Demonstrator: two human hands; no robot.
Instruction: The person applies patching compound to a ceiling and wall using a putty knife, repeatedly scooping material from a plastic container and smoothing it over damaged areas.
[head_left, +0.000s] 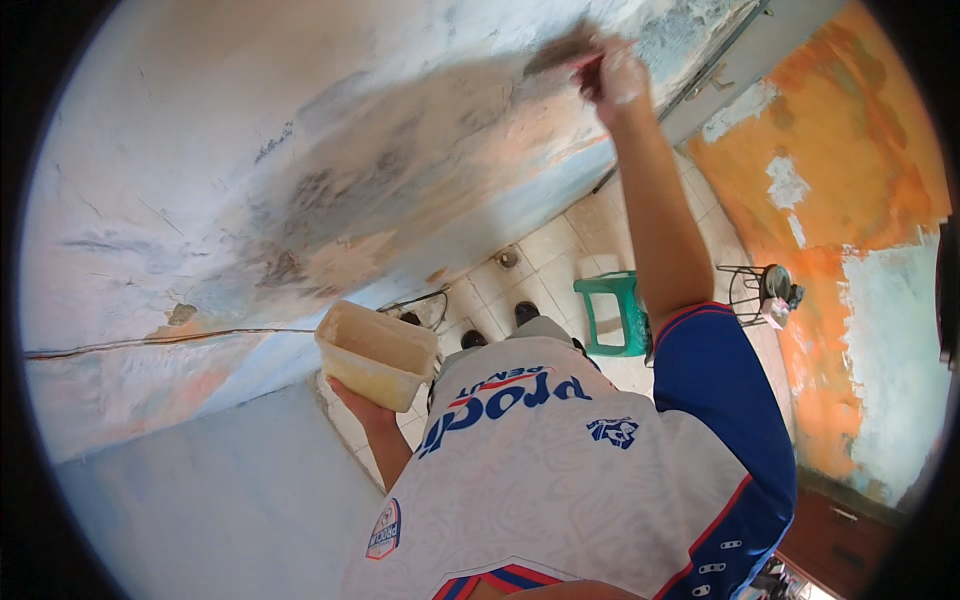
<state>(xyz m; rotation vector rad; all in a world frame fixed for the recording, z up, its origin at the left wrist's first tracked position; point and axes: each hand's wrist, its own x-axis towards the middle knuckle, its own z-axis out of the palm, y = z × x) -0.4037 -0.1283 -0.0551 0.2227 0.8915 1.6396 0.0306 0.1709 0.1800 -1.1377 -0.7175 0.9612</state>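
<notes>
Raised at the upper right, my right hand is closed round the reddish handle of what looks like a wide paintbrush. Its dark end is smeared by motion and lies close to or against the stained wall; contact cannot be made out. White smears mark the back of this hand. Lower down on the left, my left hand grips the underside of a cream, open-topped plastic container. The container is tilted, with its inside partly showing; how much it holds is not visible.
A green plastic stool stands on the tiled floor by my right arm. Beyond it is a black wire stand with items on it. A cable runs along the wall. On the right is an orange, patchy wall.
</notes>
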